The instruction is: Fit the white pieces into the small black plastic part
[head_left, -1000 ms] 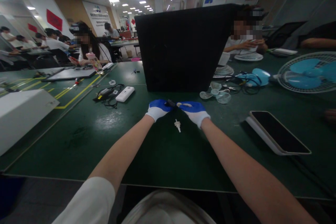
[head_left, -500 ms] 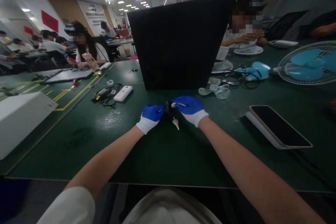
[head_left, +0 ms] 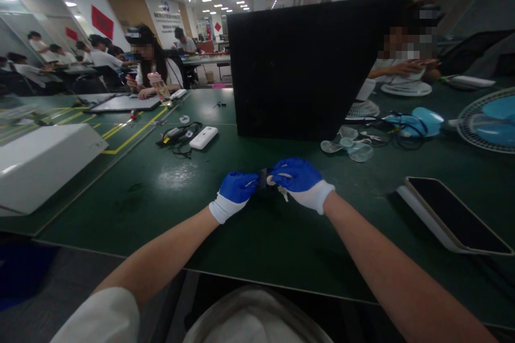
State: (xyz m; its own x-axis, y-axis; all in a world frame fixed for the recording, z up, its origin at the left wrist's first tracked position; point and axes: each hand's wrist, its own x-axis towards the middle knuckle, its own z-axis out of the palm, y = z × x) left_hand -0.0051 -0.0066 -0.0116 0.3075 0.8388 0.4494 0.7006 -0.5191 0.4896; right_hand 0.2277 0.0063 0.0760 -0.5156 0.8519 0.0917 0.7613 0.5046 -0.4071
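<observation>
Both my hands wear blue-and-white gloves and meet over the dark green table (head_left: 257, 236). My left hand (head_left: 234, 188) and my right hand (head_left: 296, 178) are both closed, pinching a small black part (head_left: 263, 178) between them. A pale strip shows against my right fingers. A small white plastic piece (head_left: 284, 193) lies on the table just under my right hand, partly hidden by it.
A tall black panel (head_left: 309, 64) stands right behind my hands. Clear fan blades (head_left: 346, 147), a blue fan part (head_left: 418, 120) with cables and a fan grille (head_left: 488, 123) lie right. A phone (head_left: 454, 214) lies near right. A white box (head_left: 44, 163), a white device (head_left: 203, 137) and seated people are left.
My hands have drawn a little closer to me, still pinching the black part. The view has shifted, so the white piece now lies half under my right hand.
</observation>
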